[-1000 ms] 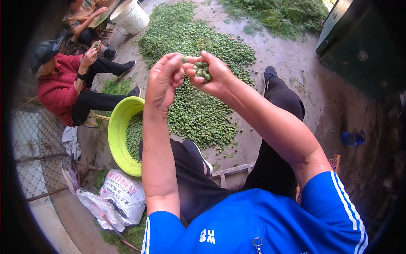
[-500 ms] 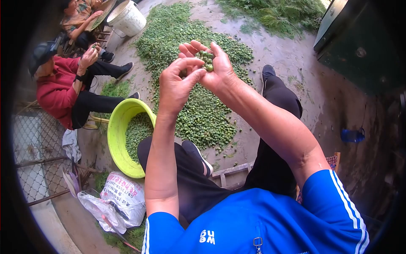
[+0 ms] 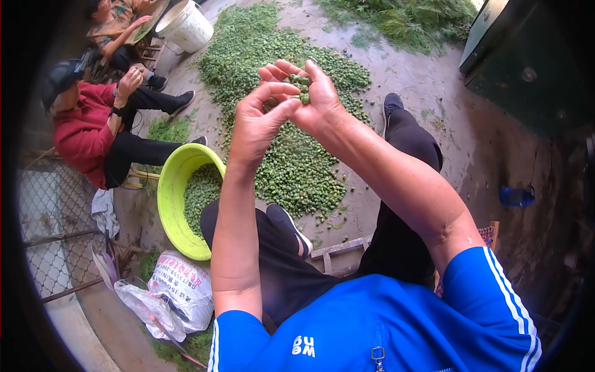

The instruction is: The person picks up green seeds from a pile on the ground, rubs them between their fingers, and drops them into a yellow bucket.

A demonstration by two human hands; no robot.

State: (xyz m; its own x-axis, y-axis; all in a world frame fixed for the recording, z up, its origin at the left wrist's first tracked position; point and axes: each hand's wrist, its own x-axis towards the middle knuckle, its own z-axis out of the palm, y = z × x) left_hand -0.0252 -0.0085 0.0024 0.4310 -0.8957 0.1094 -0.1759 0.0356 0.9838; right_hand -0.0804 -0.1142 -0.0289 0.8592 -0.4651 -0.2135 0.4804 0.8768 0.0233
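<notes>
My right hand (image 3: 320, 99) is cupped palm up over the heap, holding several small round green pods (image 3: 300, 80) in its palm and fingers. From the left, my left hand (image 3: 257, 124) meets it, thumb and forefinger pinched together at a green pod (image 3: 304, 98) by the right palm. Something greenish also shows inside the curl of my left fingers, partly hidden. Below both hands spreads a big heap of the same green pods (image 3: 297, 177) on the floor.
Beside my left leg stands a yellow-green tub (image 3: 167, 204) with pods inside, near a white printed sack (image 3: 183, 288). A person in red (image 3: 87, 124) and another person (image 3: 114, 31) sit left. A white bucket (image 3: 189, 28), cut greenery (image 3: 403, 22) and a dark cabinet (image 3: 527, 68) stand around.
My left hand has shifted very slightly left. The pods in my right palm lie a little differently, with fewer showing. The person in red has lowered their hands slightly.
</notes>
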